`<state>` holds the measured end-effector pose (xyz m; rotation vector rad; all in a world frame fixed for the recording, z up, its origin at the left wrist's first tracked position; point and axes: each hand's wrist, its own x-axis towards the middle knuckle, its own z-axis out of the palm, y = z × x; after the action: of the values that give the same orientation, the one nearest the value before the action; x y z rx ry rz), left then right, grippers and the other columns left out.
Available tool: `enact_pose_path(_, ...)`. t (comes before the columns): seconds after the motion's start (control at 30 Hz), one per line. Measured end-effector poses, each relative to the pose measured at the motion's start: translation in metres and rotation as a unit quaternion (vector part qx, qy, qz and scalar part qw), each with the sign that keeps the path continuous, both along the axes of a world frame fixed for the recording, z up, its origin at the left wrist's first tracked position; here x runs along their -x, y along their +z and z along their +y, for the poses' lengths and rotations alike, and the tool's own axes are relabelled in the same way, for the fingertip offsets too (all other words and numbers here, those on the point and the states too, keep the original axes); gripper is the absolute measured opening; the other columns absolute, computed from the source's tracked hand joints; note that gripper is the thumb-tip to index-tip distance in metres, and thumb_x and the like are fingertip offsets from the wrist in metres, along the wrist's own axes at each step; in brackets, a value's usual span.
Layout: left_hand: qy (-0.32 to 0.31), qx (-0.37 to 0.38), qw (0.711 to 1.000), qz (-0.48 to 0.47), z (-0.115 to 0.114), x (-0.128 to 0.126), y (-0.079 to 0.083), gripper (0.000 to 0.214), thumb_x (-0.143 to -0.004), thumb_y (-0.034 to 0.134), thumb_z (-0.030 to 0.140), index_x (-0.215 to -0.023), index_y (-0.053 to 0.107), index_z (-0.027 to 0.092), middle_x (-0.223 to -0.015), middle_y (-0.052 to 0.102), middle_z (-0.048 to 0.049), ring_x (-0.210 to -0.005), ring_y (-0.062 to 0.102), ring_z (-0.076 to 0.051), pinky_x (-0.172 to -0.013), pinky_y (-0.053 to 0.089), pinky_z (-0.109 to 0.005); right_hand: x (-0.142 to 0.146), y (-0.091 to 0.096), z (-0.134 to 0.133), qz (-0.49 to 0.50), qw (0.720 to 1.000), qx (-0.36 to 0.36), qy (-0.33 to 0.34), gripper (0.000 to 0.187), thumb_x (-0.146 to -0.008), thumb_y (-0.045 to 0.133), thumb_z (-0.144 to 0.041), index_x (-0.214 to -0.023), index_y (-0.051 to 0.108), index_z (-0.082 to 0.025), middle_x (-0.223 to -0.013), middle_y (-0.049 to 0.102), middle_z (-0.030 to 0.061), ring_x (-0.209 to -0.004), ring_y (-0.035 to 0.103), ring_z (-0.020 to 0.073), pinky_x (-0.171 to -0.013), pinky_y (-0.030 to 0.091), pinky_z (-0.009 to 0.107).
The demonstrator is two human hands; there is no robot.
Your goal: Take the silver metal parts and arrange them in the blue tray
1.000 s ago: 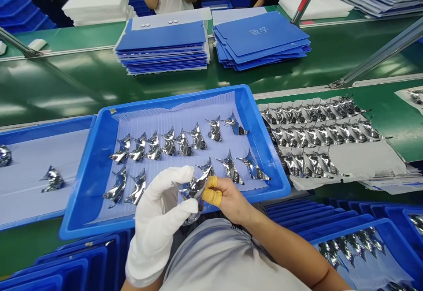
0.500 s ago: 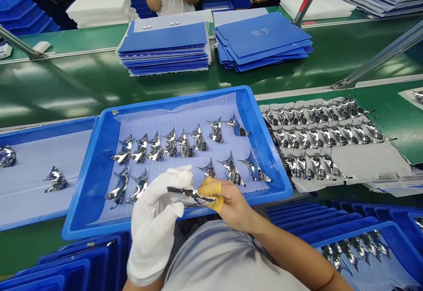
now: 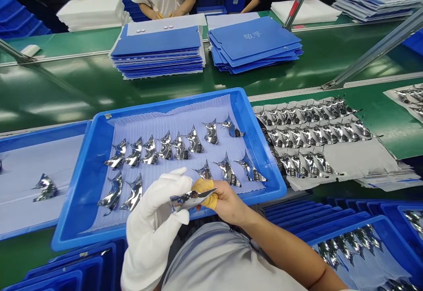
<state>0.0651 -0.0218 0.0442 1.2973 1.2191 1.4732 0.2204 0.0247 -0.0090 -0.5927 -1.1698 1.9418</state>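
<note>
The right hand (image 3: 226,202) is pinching the mirror-bright formed metal piece (image 3: 193,199) between yellow-cotted fingertips (image 3: 209,200), now showing its broad face instead of its edge; the white-gloved left hand (image 3: 153,225) is hovering spread just beside it, above the blue tray (image 3: 95,240).

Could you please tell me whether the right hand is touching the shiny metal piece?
Touching: the head view shows the right hand gripping the metal piece with yellow finger cots.
</note>
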Motion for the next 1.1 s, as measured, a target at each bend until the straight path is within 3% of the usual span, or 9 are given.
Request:
enact_pose_path(0.1, 0.017, 0.038, 0.999, -0.032, 0.002, 0.001, 0.0, 0.034, -0.081, 0.075, 0.022, -0.114, 0.074, 0.032, -0.113, 0.073, 0.0008, -0.115, 0.062, -0.022, -0.101, 0.049, -0.033, -0.003, 0.008, -0.002, -0.014, 1.0, -0.001, 0.003, 0.038, -0.084, 0.071, -0.052, -0.074, 0.063, -0.017, -0.073, 0.056, -0.0003, -0.066, 0.054, 0.0112, -0.063, 0.049, 0.024)
enact_pose_path(0.27, 0.034, 0.199, 0.97, -0.136, 0.013, 0.001, 0.003, 0.032, -0.08, 0.075, 0.033, -0.111, 0.076, 0.025, -0.107, 0.076, -0.0053, -0.103, 0.069, -0.024, -0.089, 0.056, -0.029, -0.011, 0.032, -0.007, -0.032, 0.999, 0.008, 0.009, 0.033, -0.085, 0.071, -0.048, -0.077, 0.064, -0.016, -0.068, 0.054, -0.0022, -0.056, 0.041, 0.0074, -0.053, 0.038, 0.021)
enact_pose_path(0.43, 0.008, 0.273, 0.937, -0.215, 0.02, -0.003, 0.001, 0.036, -0.079, 0.075, 0.033, -0.114, 0.074, 0.02, -0.109, 0.076, -0.0078, -0.101, 0.071, -0.026, -0.089, 0.056, -0.033, -0.008, 0.039, -0.01, -0.001, 0.994, 0.107, 0.001, 0.032, -0.077, 0.078, -0.044, -0.072, 0.061, -0.017, -0.066, 0.054, -0.0037, -0.054, 0.046, 0.007, -0.051, 0.038, 0.02)
enact_pose_path(0.57, 0.034, 0.284, 0.94, -0.185, 0.024, -0.007, 0.004, 0.037, -0.078, 0.076, 0.038, -0.111, 0.076, 0.019, -0.108, 0.076, -0.0086, -0.106, 0.069, -0.029, -0.087, 0.057, -0.035, -0.001, 0.034, -0.011, 0.066, 0.978, 0.197, 0.002, 0.032, -0.074, 0.081, -0.041, -0.072, 0.059, -0.018, -0.059, 0.055, -0.0059, -0.046, 0.053, 0.0089, -0.047, 0.045, 0.022)
enact_pose_path(0.7, 0.022, 0.295, 0.939, -0.176, 0.026, -0.009, 0.006, 0.037, -0.078, 0.076, 0.042, -0.109, 0.076, 0.022, -0.094, 0.076, -0.0076, -0.094, 0.071, -0.028, -0.076, 0.059, -0.034, 0.001, 0.033, -0.01, 0.082, 0.973, 0.215, -0.002, 0.034, -0.074, 0.082, -0.04, -0.07, 0.057, -0.018, -0.056, 0.058, -0.0059, -0.045, 0.056, 0.0099, -0.048, 0.049, 0.023)
enact_pose_path(0.83, 0.041, 0.256, 0.951, -0.17, 0.026, -0.006, -0.006, 0.025, -0.079, 0.076, 0.042, -0.097, 0.076, 0.023, -0.089, 0.074, -0.0032, -0.076, 0.068, -0.017, -0.066, 0.055, -0.025, 0.001, 0.028, -0.008, 0.075, 0.979, 0.187, 0.027, 0.032, -0.082, 0.075, -0.04, -0.071, 0.055, -0.018, -0.058, 0.061, -0.0037, -0.049, 0.06, 0.0109, -0.052, 0.05, 0.023)
enact_pose_path(0.93, 0.057, 0.188, 0.973, -0.118, 0.027, 0.005, -0.014, 0.017, -0.079, 0.078, 0.039, -0.085, 0.076, 0.023, -0.083, 0.073, 0.0006, -0.07, 0.063, -0.011, -0.066, 0.051, -0.02, 0.0, 0.017, -0.006, -0.006, 0.989, 0.147, 0.015, 0.026, -0.089, 0.065, -0.041, -0.079, 0.061, -0.018, -0.072, 0.067, 0.0009, -0.062, 0.066, 0.0133, -0.059, 0.054, 0.026)
enact_pose_path(1.03, 0.097, 0.154, 0.983, 0.0, 0.03, 0.028, -0.01, 0.015, -0.081, 0.076, 0.038, -0.082, 0.076, 0.024, -0.085, 0.075, -0.0001, -0.076, 0.064, -0.013, -0.072, 0.051, -0.023, -0.002, 0.004, -0.004, -0.12, 0.988, 0.081, -0.053, 0.023, -0.091, 0.061, -0.038, -0.101, 0.066, -0.018, -0.094, 0.072, 0.0063, -0.079, 0.072, 0.0173, -0.069, 0.058, 0.031)
enact_pose_path(1.1, 0.134, 0.148, 0.973, 0.119, 0.033, 0.05, -0.004, 0.017, -0.084, 0.073, 0.04, -0.084, 0.076, 0.024, -0.087, 0.076, -0.0011, -0.08, 0.065, -0.016, -0.075, 0.051, -0.027, -0.004, 0.0, -0.002, -0.163, 0.983, 0.05, -0.069, 0.025, -0.092, 0.059, -0.036, -0.108, 0.066, -0.018, -0.098, 0.073, 0.008, -0.081, 0.072, 0.0177, -0.07, 0.058, 0.032)
